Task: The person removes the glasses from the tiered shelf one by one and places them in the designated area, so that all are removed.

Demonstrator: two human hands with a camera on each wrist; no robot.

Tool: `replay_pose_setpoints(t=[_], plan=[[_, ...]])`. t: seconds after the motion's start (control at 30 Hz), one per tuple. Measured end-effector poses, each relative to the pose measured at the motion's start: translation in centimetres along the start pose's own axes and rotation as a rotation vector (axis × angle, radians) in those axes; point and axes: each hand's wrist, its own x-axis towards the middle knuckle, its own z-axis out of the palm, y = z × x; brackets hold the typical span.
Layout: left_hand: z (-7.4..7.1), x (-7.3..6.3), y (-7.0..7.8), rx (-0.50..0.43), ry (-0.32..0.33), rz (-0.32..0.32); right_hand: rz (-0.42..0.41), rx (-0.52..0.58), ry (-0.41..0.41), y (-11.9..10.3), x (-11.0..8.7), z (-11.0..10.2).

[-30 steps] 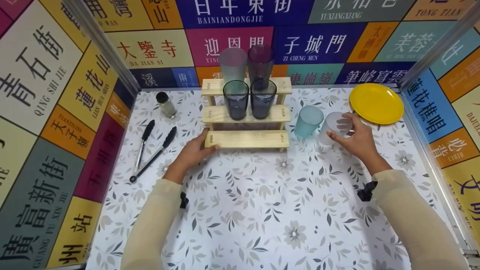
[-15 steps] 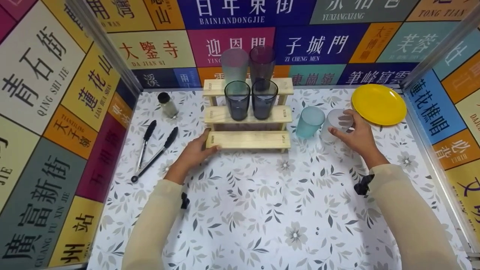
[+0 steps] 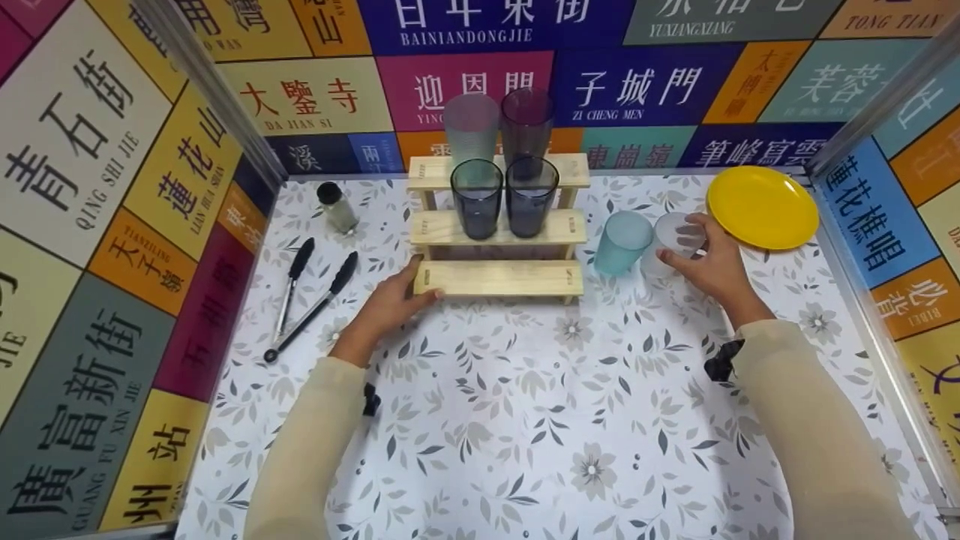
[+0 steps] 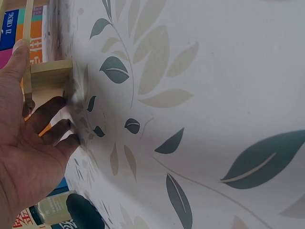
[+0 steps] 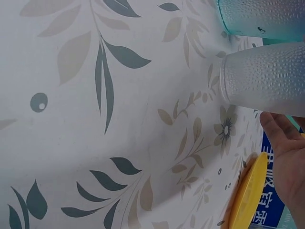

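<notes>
My left hand (image 3: 391, 301) grips the left end of the lowest step of a three-tier wooden stand (image 3: 502, 279). In the left wrist view the thumb lies on the board (image 4: 47, 71), with fingers curled by its end. My right hand (image 3: 712, 262) holds a clear frosted cup (image 3: 667, 259) between thumb and fingers. The right wrist view shows the cup's textured wall (image 5: 262, 78) beside a teal cup (image 5: 262, 19). That teal cup (image 3: 622, 244) stands right of the stand. Two dark tumblers (image 3: 478, 202) occupy the middle step; a clear cup (image 3: 471, 127) and a purplish tumbler (image 3: 527, 124) occupy the top.
A yellow plate (image 3: 763, 208) lies at the back right, close behind my right hand. Toward the left are a small jar with a black lid (image 3: 337, 210) and spread black-tipped tongs (image 3: 311, 307). Printed panels (image 3: 465, 75) wall in the patterned table (image 3: 517, 420).
My right hand and the clear frosted cup have shifted slightly away from me, toward the back. My left hand keeps its place on the stand, and the other cups stay put.
</notes>
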Motion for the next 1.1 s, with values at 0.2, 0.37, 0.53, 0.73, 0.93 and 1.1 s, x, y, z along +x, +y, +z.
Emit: replay_pose_setpoints(t=[0.2, 0.37, 0.53, 0.73, 0.93, 1.1], plan=[[-0.02, 0.04, -0.02, 0.015, -0.002, -0.011, 0.024, -0.005, -0.020, -0.09, 0.35, 0.03], [-0.05, -0.05, 0.06, 0.014, -0.002, -0.012, 0.024, -0.007, -0.029, 0.00, 0.55, 0.03], [-0.09, -0.06, 0.02, 0.002, -0.003, -0.008, 0.036, -0.003, -0.033, -0.04, 0.53, 0.07], [-0.01, 0.03, -0.02, -0.002, -0.002, -0.019, 0.060, 0.011, -0.037, -0.09, 0.38, 0.17], [0.11, 0.15, -0.19, 0.003, -0.011, -0.023, 0.081, 0.013, -0.045, -0.06, 0.28, 0.14], [0.07, 0.27, -0.22, -0.006, -0.011, -0.023, 0.074, 0.037, -0.033, -0.22, 0.13, -0.09]])
